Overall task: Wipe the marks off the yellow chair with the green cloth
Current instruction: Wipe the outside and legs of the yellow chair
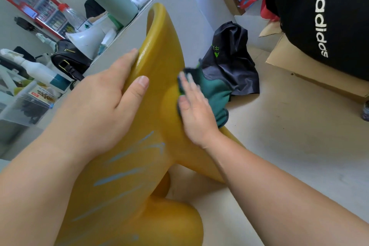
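Observation:
The yellow chair [159, 50] fills the middle of the view, tilted on its side. Pale blue marks [123, 173] streak its lower surface. My left hand [103, 106] grips the chair's left edge, fingers curled over the rim and thumb on the face. My right hand [195, 112] lies flat on the green cloth [215, 94] and presses it against the chair's right side, above the marks. Part of the cloth hangs off the chair's edge.
A grey cabinet side [179, 6] stands right behind the chair. A black bag [231, 60] lies on the floor to the right of the cloth. A cardboard box [299, 66] with a black backpack [319, 16] sits at far right. Cluttered shelves [40, 46] are left.

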`<state>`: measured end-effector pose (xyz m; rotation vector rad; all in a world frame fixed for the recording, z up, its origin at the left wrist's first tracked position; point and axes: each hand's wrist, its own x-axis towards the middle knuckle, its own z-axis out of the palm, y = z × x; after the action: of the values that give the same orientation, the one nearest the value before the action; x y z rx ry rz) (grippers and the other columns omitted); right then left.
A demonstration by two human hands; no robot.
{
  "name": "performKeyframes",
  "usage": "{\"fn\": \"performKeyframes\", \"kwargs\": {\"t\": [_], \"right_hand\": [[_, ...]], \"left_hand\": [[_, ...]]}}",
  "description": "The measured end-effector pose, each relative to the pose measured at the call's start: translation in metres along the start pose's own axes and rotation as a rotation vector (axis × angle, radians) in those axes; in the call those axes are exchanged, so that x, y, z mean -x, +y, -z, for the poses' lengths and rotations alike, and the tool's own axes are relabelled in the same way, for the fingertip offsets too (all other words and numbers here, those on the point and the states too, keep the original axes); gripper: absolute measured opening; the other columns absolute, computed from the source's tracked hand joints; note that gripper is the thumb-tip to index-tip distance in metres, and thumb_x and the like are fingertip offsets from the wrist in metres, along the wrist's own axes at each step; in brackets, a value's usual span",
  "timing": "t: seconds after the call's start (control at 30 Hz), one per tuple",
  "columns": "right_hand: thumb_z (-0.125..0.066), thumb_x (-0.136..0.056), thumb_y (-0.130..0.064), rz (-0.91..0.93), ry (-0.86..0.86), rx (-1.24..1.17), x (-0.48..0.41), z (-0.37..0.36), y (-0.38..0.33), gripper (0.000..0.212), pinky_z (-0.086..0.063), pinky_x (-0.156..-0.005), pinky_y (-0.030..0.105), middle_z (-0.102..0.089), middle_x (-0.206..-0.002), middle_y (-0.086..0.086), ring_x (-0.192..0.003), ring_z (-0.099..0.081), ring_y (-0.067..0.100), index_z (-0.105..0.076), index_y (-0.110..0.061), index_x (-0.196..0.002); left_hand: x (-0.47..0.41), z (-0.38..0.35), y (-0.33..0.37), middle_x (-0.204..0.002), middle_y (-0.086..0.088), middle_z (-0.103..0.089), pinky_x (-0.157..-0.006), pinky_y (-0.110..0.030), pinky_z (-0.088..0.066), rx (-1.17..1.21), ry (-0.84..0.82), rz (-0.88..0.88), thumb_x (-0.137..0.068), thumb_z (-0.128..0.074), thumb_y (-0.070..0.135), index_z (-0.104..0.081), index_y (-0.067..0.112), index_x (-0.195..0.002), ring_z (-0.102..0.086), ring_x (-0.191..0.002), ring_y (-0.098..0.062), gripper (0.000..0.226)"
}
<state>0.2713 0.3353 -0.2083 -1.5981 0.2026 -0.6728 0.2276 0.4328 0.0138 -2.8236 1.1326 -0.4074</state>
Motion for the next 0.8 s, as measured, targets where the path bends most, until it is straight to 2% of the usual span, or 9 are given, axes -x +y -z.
{"fn": "performKeyframes", "kwargs": {"t": [0.1, 0.17, 0.27, 0.37, 0.43, 0.53, 0.67, 0.73, 0.8], "right_hand": [[-0.003, -0.082, -0.077, -0.372, -0.025, -0.039, 0.009, 0.006, 0.060, 0.080, -0.013, -0.124, 0.054, -0.026, -0.167, -0.006, -0.155, -0.018, 0.022, -0.026, -0.051, -0.154], [-0.001, -0.088, -0.071, -0.487, -0.007, -0.007, 0.035, 0.003, 0.081, 0.072, -0.007, -0.125, 0.054, -0.019, -0.169, -0.003, -0.157, -0.010, 0.023, -0.019, -0.052, -0.155], [-0.002, -0.094, -0.063, -0.470, 0.023, 0.038, 0.077, -0.016, 0.072, 0.061, 0.005, -0.126, 0.049, 0.009, -0.171, -0.006, -0.157, 0.013, 0.019, 0.007, -0.055, -0.153], [-0.006, -0.092, -0.064, -0.326, 0.028, 0.130, 0.112, -0.042, 0.039, 0.068, 0.016, -0.124, 0.048, 0.036, -0.163, -0.004, -0.149, 0.036, 0.019, 0.030, -0.050, -0.147], [-0.011, -0.095, -0.061, -0.213, 0.022, 0.147, 0.126, -0.061, 0.009, 0.073, 0.022, -0.120, 0.046, 0.045, -0.158, -0.002, -0.146, 0.041, 0.024, 0.038, -0.045, -0.146], [-0.013, -0.098, -0.057, -0.146, 0.097, 0.143, 0.112, -0.077, -0.020, 0.071, 0.020, -0.121, 0.050, 0.034, -0.164, 0.003, -0.151, 0.030, 0.028, 0.034, -0.044, -0.149], [-0.024, -0.100, -0.050, -0.038, 0.249, 0.139, 0.064, -0.041, 0.004, 0.060, -0.013, -0.121, 0.056, -0.009, -0.171, 0.001, -0.150, -0.018, 0.027, -0.001, -0.049, -0.156], [-0.020, -0.101, -0.051, -0.119, 0.215, 0.112, 0.065, -0.026, 0.039, 0.058, -0.015, -0.122, 0.055, -0.010, -0.170, -0.008, -0.154, -0.016, 0.025, -0.007, -0.051, -0.157], [-0.011, -0.100, -0.055, -0.364, 0.128, 0.114, 0.085, -0.025, 0.075, 0.059, -0.008, -0.125, 0.053, 0.001, -0.171, -0.009, -0.158, -0.001, 0.024, -0.001, -0.050, -0.158]], "left_hand": [[0.000, 0.001, 0.000, -0.112, -0.002, -0.065, -0.074, -0.036, -0.037, -0.017, -0.015, 0.006, -0.091, -0.023, 0.060, -0.026, 0.039, -0.151, -0.058, -0.100, -0.028, 0.064], [-0.002, 0.001, 0.001, -0.111, -0.003, -0.065, -0.074, -0.035, -0.037, -0.019, -0.024, 0.000, -0.091, -0.023, 0.059, -0.027, 0.038, -0.151, -0.057, -0.098, -0.026, 0.063], [-0.006, 0.000, -0.002, -0.120, -0.002, -0.063, -0.077, -0.034, -0.036, 0.015, -0.019, -0.003, -0.094, -0.026, 0.056, -0.028, 0.037, -0.151, -0.056, -0.103, -0.024, 0.060], [-0.004, 0.001, -0.002, -0.125, 0.001, -0.061, -0.078, -0.032, -0.035, 0.031, 0.006, -0.014, -0.102, -0.032, 0.049, -0.032, 0.037, -0.149, -0.053, -0.102, -0.018, 0.049], [-0.003, 0.001, -0.001, -0.129, 0.001, -0.061, -0.082, -0.031, -0.035, 0.029, 0.038, -0.028, -0.103, -0.033, 0.045, -0.037, 0.034, -0.148, -0.054, -0.111, -0.021, 0.046], [-0.002, 0.004, 0.002, -0.125, -0.003, -0.064, -0.085, -0.034, -0.040, 0.025, 0.082, -0.045, -0.099, -0.032, 0.044, -0.047, 0.030, -0.141, -0.055, -0.113, -0.026, 0.047], [0.015, 0.008, 0.006, -0.115, -0.007, -0.065, -0.084, -0.043, -0.045, -0.066, 0.111, -0.047, -0.097, -0.034, 0.044, -0.048, 0.031, -0.140, -0.056, -0.107, -0.031, 0.047], [0.035, 0.011, 0.005, -0.118, -0.004, -0.063, -0.084, -0.045, -0.046, -0.116, 0.075, -0.016, -0.095, -0.034, 0.048, -0.037, 0.038, -0.146, -0.057, -0.108, -0.032, 0.052], [0.057, 0.017, -0.002, -0.117, -0.002, -0.061, -0.082, -0.049, -0.050, -0.148, 0.033, 0.021, -0.094, -0.032, 0.050, -0.027, 0.044, -0.149, -0.059, -0.105, -0.034, 0.056]]}}
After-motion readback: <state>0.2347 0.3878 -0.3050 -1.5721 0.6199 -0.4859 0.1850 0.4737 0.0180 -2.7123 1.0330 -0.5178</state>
